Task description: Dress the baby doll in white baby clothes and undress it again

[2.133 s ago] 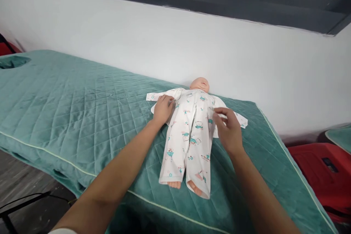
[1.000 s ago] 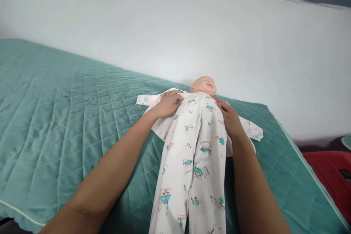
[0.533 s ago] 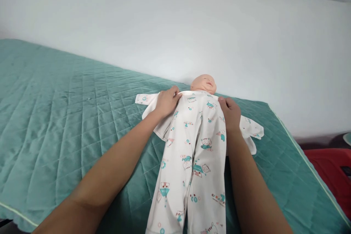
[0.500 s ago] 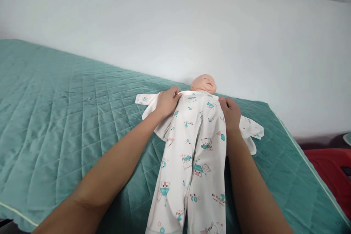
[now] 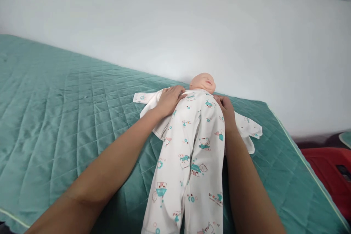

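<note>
White baby pants point(image 5: 204, 144) with teal and pink cartoon prints lie lengthwise over a baby doll point(image 5: 203, 82), whose head shows above the waistband. Under the pants a white baby top point(image 5: 248, 126) is spread, its sleeves reaching out to both sides. My left hand point(image 5: 171, 100) rests on the left end of the waistband, its fingers stretched toward the doll and apart from the thumb. At the right end, my right hand point(image 5: 226, 109) has its fingers curled over the pants' edge. The doll's body is hidden under the clothing.
A teal quilted cover point(image 5: 68, 117) spreads beneath everything, its edge sloping down at right. A white wall point(image 5: 164, 25) stands close behind the doll's head. Beyond the right edge is a red plastic object point(image 5: 323, 161), partly out of view.
My left hand has loosened from the waistband's corner and flattened, fingers reaching further in. My right hand's fingers have slid slightly inward. The pants' top now lies closer to the doll.
</note>
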`<move>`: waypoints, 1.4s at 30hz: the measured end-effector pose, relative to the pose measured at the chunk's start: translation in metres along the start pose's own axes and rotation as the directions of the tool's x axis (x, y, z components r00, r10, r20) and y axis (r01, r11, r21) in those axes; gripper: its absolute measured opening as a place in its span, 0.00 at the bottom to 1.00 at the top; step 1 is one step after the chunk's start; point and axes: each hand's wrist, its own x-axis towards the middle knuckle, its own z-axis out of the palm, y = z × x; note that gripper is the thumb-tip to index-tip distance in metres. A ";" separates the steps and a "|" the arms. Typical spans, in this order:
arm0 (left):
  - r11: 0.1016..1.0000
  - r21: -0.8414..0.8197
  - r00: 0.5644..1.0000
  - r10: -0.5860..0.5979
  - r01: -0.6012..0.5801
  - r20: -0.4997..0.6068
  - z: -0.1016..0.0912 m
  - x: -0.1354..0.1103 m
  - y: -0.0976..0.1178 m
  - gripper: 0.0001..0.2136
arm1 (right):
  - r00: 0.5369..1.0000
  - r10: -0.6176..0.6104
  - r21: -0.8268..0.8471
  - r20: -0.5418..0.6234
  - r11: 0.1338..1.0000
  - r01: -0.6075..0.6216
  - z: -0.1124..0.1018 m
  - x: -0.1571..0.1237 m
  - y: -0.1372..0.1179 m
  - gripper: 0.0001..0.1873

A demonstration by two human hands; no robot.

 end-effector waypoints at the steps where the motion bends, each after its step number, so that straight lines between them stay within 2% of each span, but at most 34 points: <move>1: 0.999 -0.035 1.000 0.012 -0.012 0.013 -0.001 0.003 0.001 0.11 | 1.000 0.001 0.008 0.010 1.000 -0.001 0.000 0.000 0.001 0.16; 3: 0.991 -0.134 0.998 0.023 -0.015 0.058 -0.003 0.009 0.005 0.11 | 0.999 0.010 0.009 0.030 1.000 -0.010 -0.001 0.000 0.002 0.17; 8: 0.938 -0.342 0.981 0.004 0.063 0.192 -0.015 0.021 0.019 0.13 | 0.993 0.001 0.023 0.117 1.000 -0.003 -0.004 -0.001 -0.001 0.20; 10: 0.920 -0.389 0.979 0.038 0.044 0.200 -0.016 0.024 0.022 0.14 | 0.990 -0.015 0.007 0.140 1.000 0.014 -0.006 0.000 -0.002 0.21; 12: 0.912 -0.411 0.985 0.067 0.005 0.161 -0.015 0.027 0.023 0.15 | 0.992 -0.011 -0.035 0.126 0.999 0.015 -0.006 0.002 -0.003 0.21; 15: 0.931 -0.364 0.996 0.059 -0.028 0.073 -0.007 0.031 0.020 0.14 | 0.998 0.006 -0.121 0.063 0.993 0.002 -0.006 0.005 -0.005 0.19; 20: 0.973 -0.228 1.000 0.012 -0.018 -0.027 0.004 0.035 0.016 0.12 | 0.999 0.016 -0.250 -0.039 0.968 -0.025 -0.003 0.008 -0.008 0.19; 27: 0.989 -0.145 0.990 -0.009 -0.011 -0.137 0.012 0.035 0.013 0.11 | 0.998 0.013 -0.271 -0.055 0.962 -0.027 -0.001 0.007 -0.009 0.19; 33: 0.990 -0.139 0.990 0.012 -0.032 -0.144 0.014 0.036 0.009 0.12 | 0.996 -0.017 -0.354 -0.091 0.935 -0.016 -0.002 0.011 -0.007 0.18; 42: 0.982 -0.187 0.996 0.023 -0.039 -0.087 0.010 0.031 0.010 0.13 | 0.996 -0.044 -0.349 -0.084 0.937 0.012 -0.006 0.015 0.000 0.16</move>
